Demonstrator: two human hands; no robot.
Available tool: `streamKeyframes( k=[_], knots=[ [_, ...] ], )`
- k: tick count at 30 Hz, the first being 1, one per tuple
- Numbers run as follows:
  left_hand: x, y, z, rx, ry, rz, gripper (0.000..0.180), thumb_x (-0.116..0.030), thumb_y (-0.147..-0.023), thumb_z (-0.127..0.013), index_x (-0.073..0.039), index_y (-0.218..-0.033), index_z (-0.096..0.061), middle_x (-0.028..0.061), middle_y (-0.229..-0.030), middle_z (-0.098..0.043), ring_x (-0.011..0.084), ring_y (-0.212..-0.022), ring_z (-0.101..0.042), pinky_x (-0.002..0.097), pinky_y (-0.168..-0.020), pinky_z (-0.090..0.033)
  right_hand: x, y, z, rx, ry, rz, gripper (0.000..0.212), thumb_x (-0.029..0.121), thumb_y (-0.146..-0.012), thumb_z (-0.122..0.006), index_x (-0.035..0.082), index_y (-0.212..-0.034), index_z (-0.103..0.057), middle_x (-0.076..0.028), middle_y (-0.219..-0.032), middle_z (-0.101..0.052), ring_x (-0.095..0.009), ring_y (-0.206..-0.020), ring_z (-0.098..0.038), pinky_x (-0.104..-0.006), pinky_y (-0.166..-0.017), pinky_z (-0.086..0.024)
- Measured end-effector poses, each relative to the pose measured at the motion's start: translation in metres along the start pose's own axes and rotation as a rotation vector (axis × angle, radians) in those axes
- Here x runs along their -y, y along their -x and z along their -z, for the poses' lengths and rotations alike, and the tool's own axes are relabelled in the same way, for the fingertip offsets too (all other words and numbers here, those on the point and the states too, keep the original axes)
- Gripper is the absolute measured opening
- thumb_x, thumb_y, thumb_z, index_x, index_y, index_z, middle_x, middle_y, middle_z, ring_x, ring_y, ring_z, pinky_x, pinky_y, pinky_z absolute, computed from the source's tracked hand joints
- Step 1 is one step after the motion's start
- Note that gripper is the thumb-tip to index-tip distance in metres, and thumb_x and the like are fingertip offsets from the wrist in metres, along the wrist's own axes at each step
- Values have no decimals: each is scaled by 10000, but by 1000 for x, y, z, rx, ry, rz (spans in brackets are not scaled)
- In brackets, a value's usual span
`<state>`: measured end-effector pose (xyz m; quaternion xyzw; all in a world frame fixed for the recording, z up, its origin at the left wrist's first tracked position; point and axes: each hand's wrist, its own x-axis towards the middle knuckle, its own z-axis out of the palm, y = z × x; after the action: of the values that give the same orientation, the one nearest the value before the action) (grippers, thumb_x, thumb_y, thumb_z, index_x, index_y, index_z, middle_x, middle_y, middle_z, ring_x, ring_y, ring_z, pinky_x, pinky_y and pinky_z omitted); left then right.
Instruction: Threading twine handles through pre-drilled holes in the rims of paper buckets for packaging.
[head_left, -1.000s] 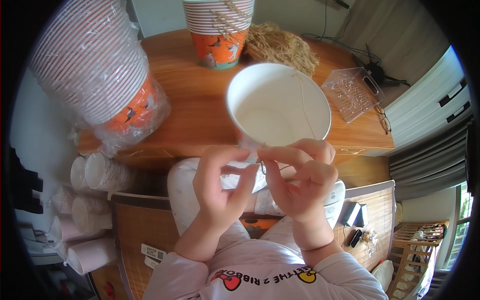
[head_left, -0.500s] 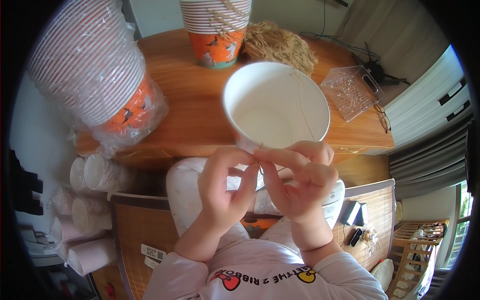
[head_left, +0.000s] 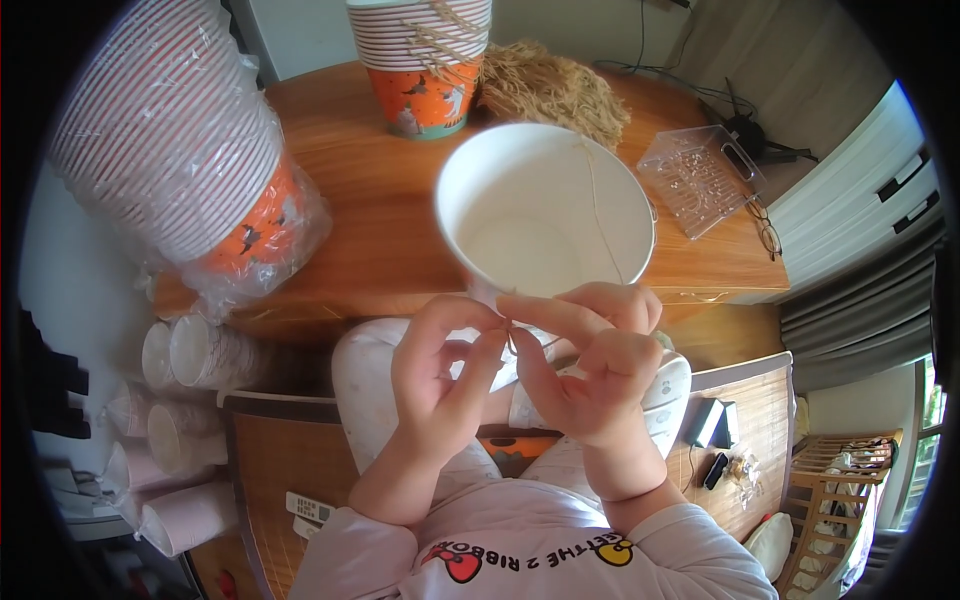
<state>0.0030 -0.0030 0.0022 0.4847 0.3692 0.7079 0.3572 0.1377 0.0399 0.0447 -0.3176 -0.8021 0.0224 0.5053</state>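
In front of me a large paper bucket stands at the table's near edge, its white inside facing me. A thin tan cord runs from its far rim down across the inside wall toward my hands. My left hand pinches a short end of the cord between thumb and forefinger, just in front of the bucket's near rim. My right hand meets it there, thumb and forefinger pressed together on the same bit of cord. The fingertips hide whether a knot or loop is between them.
A stack of orange-printed buckets stands farther back, beside a heap of tan cords. A plastic-wrapped bucket stack leans at left. To the right are a clear plastic tray and eyeglasses. More bucket stacks lie lower left.
Both hands stay together on the cord with only small finger movements. The bucket and other table things sit slightly farther left in view.
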Motion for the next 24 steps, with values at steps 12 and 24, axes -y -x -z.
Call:
streamKeyframes(
  k=[12, 24],
  knots=[
    [-3, -7, 1, -147, -459, -393, 276, 44, -789, -721, -9, -1043, -628, 89, -983, -649, 165, -829, -620, 222, -640, -507, -3, -3, 1, -26, 11, 92, 376, 33, -703, -812, 128, -1006, -611, 85, -960, -716, -117, -828, -579, -306, -782, -319],
    [-2, -9, 1, -160, -727, -580, 246, 53, -709, -765, -42, -923, -689, 62, -857, -651, 227, -740, -614, 306, -646, -492, -7, 3, 0, -63, 27, 81, 421, 45, -675, -823, 140, -1038, -631, 101, -941, -693, -103, -811, -572, -295, -784, -322]
  ],
)
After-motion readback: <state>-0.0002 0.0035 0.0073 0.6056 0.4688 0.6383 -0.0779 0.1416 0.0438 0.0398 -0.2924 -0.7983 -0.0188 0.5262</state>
